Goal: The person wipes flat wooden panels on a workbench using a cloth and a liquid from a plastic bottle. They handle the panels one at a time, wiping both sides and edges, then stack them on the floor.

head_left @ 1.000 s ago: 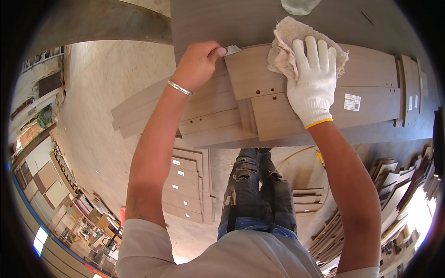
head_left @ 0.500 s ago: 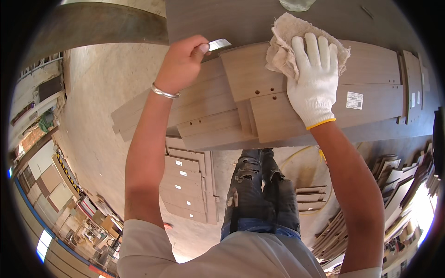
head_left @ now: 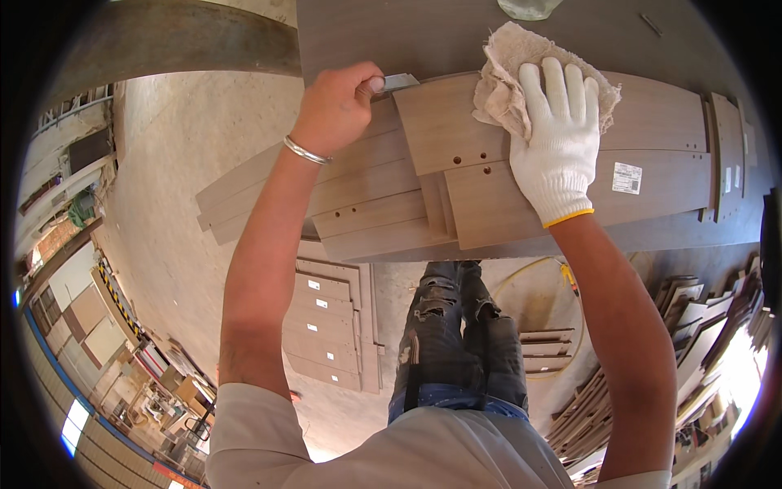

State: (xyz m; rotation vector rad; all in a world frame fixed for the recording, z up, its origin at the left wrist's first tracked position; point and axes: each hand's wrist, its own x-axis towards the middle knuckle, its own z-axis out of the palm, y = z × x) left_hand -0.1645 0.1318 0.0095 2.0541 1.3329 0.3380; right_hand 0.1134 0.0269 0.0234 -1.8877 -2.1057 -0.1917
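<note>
My bare left hand (head_left: 338, 104) is closed around a flat metal scraper blade (head_left: 399, 82). The blade points right and lies by the top left corner of a greyish-brown wood panel (head_left: 440, 122); whether it touches the edge I cannot tell. My right hand (head_left: 558, 138), in a white knit glove, rests flat with fingers stretched over a crumpled beige rag (head_left: 511, 69) on the panels. Below my gloved hand is another panel (head_left: 489, 212) with drilled holes. A white label (head_left: 626, 178) sticks to the panel right of the glove.
The panels lie on a dark work table (head_left: 391, 37). A clear container (head_left: 529, 8) stands at its far side, near a small dark stick (head_left: 651, 25). Stacked panels (head_left: 322, 326) lean low at left. A yellow hose (head_left: 521, 273) curls on the floor. Many boards (head_left: 586, 416) stand at right.
My left hand has shifted slightly right with the scraper blade, which now lies flatter along the panel edge. My gloved hand stays on the rag; the view has moved a little.
</note>
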